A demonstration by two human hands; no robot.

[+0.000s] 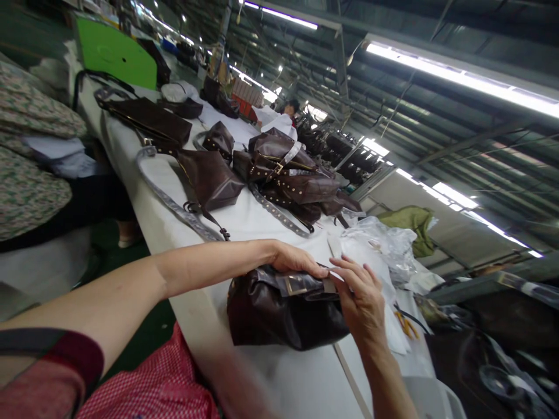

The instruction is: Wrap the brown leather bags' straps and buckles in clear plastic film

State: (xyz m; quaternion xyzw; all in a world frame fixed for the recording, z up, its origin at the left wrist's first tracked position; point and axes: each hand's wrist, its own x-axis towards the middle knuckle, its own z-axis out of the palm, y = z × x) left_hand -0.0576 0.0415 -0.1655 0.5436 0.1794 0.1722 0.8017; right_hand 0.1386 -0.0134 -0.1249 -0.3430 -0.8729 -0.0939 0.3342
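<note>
A dark brown leather handbag [288, 320] lies on the white-covered table right in front of me. A buckle [296, 285] and a plastic-wrapped strap show along its top. My left hand [297, 259] reaches across the top of the bag, with thumb and fingers closed on its upper edge. From the right, my right hand [360, 291] meets the left fingertips. Its thumb and forefinger pinch a small white slip [335, 276] at the bag's top, while the other fingers are raised. The exact grip is partly hidden.
Several brown studded bags [288, 169] with wrapped straps are heaped farther up the table [279, 378]. Clear plastic bags [384, 238] and orange-handled pliers [406, 325] lie to the right. A person in floral clothing [30, 157] is at the left edge, near a green panel [113, 52].
</note>
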